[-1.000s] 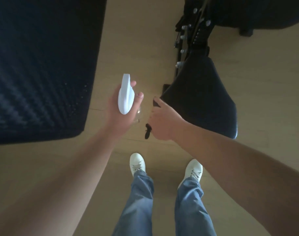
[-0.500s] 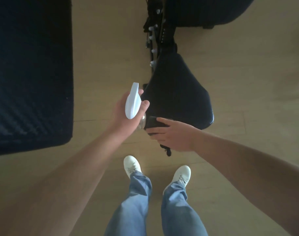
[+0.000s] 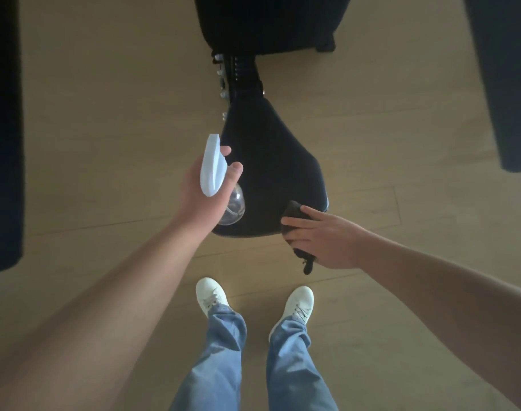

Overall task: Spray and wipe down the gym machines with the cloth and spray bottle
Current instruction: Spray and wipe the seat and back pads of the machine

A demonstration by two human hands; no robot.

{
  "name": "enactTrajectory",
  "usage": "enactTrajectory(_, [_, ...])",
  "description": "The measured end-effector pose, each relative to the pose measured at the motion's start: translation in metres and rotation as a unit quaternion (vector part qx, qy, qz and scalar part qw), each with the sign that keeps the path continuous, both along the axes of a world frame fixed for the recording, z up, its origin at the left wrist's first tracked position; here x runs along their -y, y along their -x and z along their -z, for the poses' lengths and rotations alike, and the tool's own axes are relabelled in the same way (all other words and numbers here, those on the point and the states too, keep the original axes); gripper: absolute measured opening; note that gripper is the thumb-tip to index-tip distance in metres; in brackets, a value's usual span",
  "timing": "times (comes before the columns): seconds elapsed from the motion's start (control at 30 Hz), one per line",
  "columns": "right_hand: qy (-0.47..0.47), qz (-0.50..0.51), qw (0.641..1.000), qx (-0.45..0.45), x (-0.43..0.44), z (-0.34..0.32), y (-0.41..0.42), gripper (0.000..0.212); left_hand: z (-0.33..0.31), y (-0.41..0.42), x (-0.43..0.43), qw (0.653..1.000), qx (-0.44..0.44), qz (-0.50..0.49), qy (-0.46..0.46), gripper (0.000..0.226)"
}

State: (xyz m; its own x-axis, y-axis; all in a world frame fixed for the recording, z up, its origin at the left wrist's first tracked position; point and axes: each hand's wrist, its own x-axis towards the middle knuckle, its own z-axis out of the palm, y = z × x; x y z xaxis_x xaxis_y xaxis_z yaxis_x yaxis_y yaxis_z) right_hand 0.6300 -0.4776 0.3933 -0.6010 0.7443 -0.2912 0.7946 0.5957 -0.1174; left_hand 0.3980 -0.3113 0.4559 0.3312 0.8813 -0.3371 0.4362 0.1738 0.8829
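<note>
curling round the neck of the one spray bottle (image 3: 212, 169), your left hand (image 3: 198, 194) makes a closed grip. the nozzle points forward over the seat pad (image 3: 271, 161), likely ready to mist it. your right hand (image 3: 327, 237) presses the single dark cloth (image 3: 293, 213) with straight fingers onto the pad's near corner, placed to wipe. two white shoes (image 3: 211, 295) stand on the floor (image 3: 105, 143).
</note>
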Motion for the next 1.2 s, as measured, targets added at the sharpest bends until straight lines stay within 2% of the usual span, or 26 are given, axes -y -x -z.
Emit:
enactTrajectory(0.03, [-0.006,0.080,0.994,-0.072,0.003,-0.005,-0.001,0.031,0.000,-0.003,0.000,1.000,-0.001,-0.002,-0.002,0.030])
enactTrajectory(0.07, [-0.003,0.180,0.972,-0.148,0.003,-0.010,-0.002,0.031,0.000,-0.007,0.000,1.000,0.000,-0.003,0.000,0.029])
enactTrajectory(0.13, [-0.001,0.394,0.885,-0.248,-0.006,-0.027,-0.006,0.035,-0.002,-0.018,0.001,1.000,0.003,-0.007,0.009,0.027])
enactTrajectory(0.2, [-0.007,0.554,0.785,-0.278,-0.023,-0.032,-0.020,0.038,-0.004,-0.029,0.003,0.999,0.012,-0.024,0.017,0.028])
enactTrajectory(0.27, [-0.026,0.641,0.695,-0.325,-0.046,-0.034,-0.035,0.034,-0.007,-0.039,0.006,0.998,0.026,-0.051,0.025,0.027])
enactTrajectory(0.3, [-0.031,0.661,0.667,-0.341,-0.056,-0.031,-0.042,0.034,-0.007,-0.043,0.008,0.998,0.030,-0.058,0.026,0.026])
enactTrajectory(0.33, [-0.024,0.673,0.654,-0.345,-0.066,-0.029,-0.046,0.035,-0.008,-0.047,0.009,0.997,0.033,-0.064,0.026,0.026])
enactTrajectory(0.4, [0.034,0.677,0.660,-0.324,-0.079,-0.021,-0.051,0.037,-0.007,-0.053,0.011,0.997,0.035,-0.068,0.029,0.025])
enactTrajectory(0.5, [0.132,0.646,0.701,-0.271,-0.087,-0.007,-0.047,0.043,-0.005,-0.058,0.013,0.998,0.025,-0.045,0.029,0.024])
enactTrajectory(0.53, [0.150,0.640,0.704,-0.268,-0.087,-0.003,-0.045,0.045,-0.005,-0.059,0.014,0.999,0.021,-0.038,0.025,0.023])
enactTrajectory(0.67, [0.160,0.649,0.691,-0.275,-0.071,0.000,-0.036,0.057,-0.007,-0.064,0.022,0.999,0.003,-0.032,0.012,0.022])
enactTrajectory(0.77, [0.146,0.682,0.651,-0.300,-0.048,-0.001,-0.026,0.055,-0.008,-0.068,0.031,0.998,0.006,-0.061,0.011,0.023])
enactTrajectory(0.83, [0.147,0.692,0.637,-0.307,-0.031,0.000,-0.020,0.054,-0.009,-0.070,0.037,0.997,0.014,-0.079,0.013,0.023])
enactTrajectory(0.93, [0.166,0.691,0.634,-0.305,-0.018,0.000,-0.020,0.050,-0.010,-0.074,0.049,0.997,0.014,-0.067,0.019,0.024])
enactTrajectory(1.07, [0.181,0.685,0.640,-0.297,-0.036,-0.006,-0.031,0.029,-0.010,-0.074,0.064,0.999,0.002,-0.048,-0.007,0.025])
enactTrajectory(1.2, [0.168,0.718,0.578,-0.348,-0.062,0.002,-0.049,0.030,-0.006,-0.073,0.073,0.996,0.011,-0.086,-0.011,0.027])
